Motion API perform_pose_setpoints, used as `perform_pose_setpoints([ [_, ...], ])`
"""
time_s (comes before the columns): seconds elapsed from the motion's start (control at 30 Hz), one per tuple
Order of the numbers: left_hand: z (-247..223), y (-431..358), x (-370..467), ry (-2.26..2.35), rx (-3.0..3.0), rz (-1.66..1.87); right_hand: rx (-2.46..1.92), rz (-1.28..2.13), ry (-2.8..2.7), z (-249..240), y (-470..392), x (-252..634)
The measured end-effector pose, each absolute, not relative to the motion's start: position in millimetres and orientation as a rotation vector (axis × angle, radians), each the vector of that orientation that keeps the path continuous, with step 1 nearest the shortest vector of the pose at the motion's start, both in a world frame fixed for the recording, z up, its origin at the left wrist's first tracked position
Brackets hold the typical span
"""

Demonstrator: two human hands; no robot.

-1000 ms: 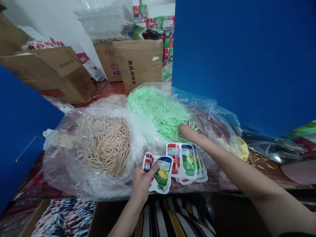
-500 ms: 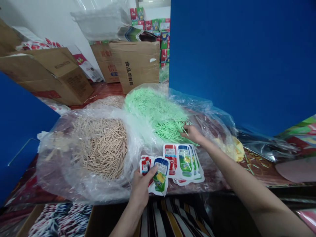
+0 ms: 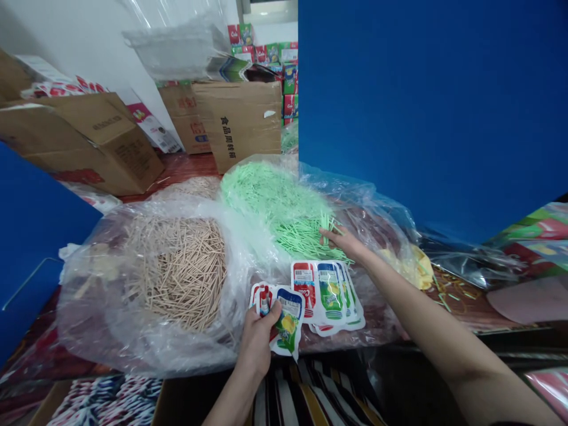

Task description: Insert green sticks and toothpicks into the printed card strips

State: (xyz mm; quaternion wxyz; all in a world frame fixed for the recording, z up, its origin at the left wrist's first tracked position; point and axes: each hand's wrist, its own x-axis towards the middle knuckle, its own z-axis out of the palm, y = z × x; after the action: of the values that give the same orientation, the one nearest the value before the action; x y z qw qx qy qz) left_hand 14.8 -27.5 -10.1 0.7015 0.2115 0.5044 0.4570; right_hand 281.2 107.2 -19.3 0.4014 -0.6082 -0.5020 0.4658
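My left hand [image 3: 257, 338] is closed on a red and green twin sachet [image 3: 288, 322] printed like soda bottles, thumb on top, at the table's front edge. My right hand [image 3: 341, 238] pinches a small bunch of thin green sticks [image 3: 326, 225]. It is over the heap of green sticks [image 3: 293, 234], which lies in a clear plastic bag [image 3: 261, 236]. Just below that heap rests a stack of similar sachets [image 3: 331, 293], red and green. Left of it, brown sticks [image 3: 195, 272] fill another clear bag [image 3: 106, 319].
Cardboard boxes [image 3: 239, 124] stand at the back and back left [image 3: 128, 154]. A blue panel [image 3: 426, 106] rises behind on the right. Rubber bands and stick bits [image 3: 457, 290] lie at the right. Below the table edge, a carton holds striped wrapped pieces [image 3: 106, 402].
My right hand has drawn up a bunch of green sticks, now more upright in its fingers. The sachet in my left hand is tilted slightly. The whole view has shifted a little.
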Motion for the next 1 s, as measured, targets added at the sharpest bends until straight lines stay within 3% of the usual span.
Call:
perform_pose_setpoints([
  [0.2,-7,-28,12,1.136,0.489,1.002,-1.325,1.698,-0.896,-19,115,276],
  [0.4,-9,-26,10,1.166,0.516,1.038,-1.116,1.842,-0.673,-12,111,273],
  [0.73,-14,-27,10,1.166,0.616,1.032,-1.289,1.422,-0.724,-18,112,272],
  [1.0,-19,-29,4,1.179,0.619,1.057,-1.457,1.104,-1.129,-22,100,261],
])
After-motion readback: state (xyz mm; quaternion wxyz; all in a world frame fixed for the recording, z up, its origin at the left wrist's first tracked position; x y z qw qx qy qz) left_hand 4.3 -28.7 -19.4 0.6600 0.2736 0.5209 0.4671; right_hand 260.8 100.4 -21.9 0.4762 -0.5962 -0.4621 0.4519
